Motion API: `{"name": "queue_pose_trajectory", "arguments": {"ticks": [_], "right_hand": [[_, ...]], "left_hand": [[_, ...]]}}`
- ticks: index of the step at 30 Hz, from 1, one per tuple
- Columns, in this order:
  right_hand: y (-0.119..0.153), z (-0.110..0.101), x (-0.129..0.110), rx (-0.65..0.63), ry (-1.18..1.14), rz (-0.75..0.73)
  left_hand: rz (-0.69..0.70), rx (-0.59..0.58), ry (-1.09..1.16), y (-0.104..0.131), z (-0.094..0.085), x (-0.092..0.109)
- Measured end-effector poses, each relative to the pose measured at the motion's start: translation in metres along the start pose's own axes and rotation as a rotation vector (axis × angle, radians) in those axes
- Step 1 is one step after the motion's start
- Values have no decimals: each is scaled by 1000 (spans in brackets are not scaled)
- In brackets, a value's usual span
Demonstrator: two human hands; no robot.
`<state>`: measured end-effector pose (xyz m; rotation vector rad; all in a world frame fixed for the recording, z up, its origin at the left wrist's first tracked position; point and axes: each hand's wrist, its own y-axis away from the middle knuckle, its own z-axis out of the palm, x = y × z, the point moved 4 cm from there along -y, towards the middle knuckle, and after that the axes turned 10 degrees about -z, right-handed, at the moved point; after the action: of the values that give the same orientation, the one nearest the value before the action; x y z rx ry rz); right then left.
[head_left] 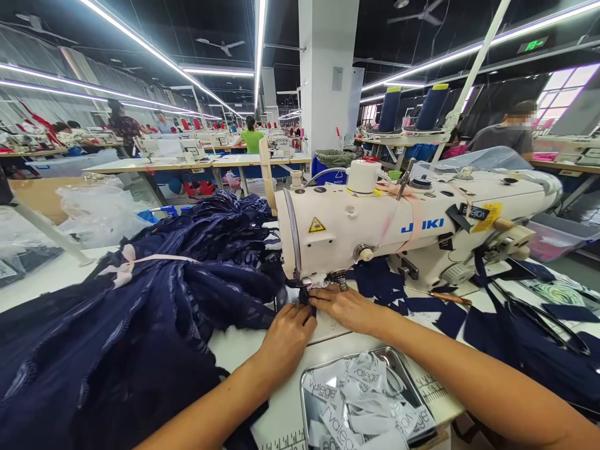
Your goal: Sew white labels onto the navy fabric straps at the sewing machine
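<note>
Left hand (287,331) and right hand (344,307) were bunched narrow (pinching or just pressing, couldn't tell) at a small dark navy fabric strip (305,300), just below frame centre. It sat between them, about equally near, long axis seemingly running up-frame under the bulky white sewing machine (337,225).

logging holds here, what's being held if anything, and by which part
Dark cloth under the machine head: left grip at its left side, right grip at its right; pinched or just pressed, can't tell.

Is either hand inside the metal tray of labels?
No, the left hand and right hand are at the sewing machine, beyond the tray.
</note>
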<state>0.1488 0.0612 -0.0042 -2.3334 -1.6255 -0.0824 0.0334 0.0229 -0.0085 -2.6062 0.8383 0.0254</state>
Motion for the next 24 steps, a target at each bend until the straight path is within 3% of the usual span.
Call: {"name": "queue_pose_trajectory", "arguments": {"ticks": [17, 24], "right_hand": [[-3, 9, 10, 45, -16, 45], [-6, 6, 11, 47, -26, 52]], "left_hand": [[-105, -33, -44, -13, 5, 3], [-95, 53, -60, -16, 6, 2]]}}
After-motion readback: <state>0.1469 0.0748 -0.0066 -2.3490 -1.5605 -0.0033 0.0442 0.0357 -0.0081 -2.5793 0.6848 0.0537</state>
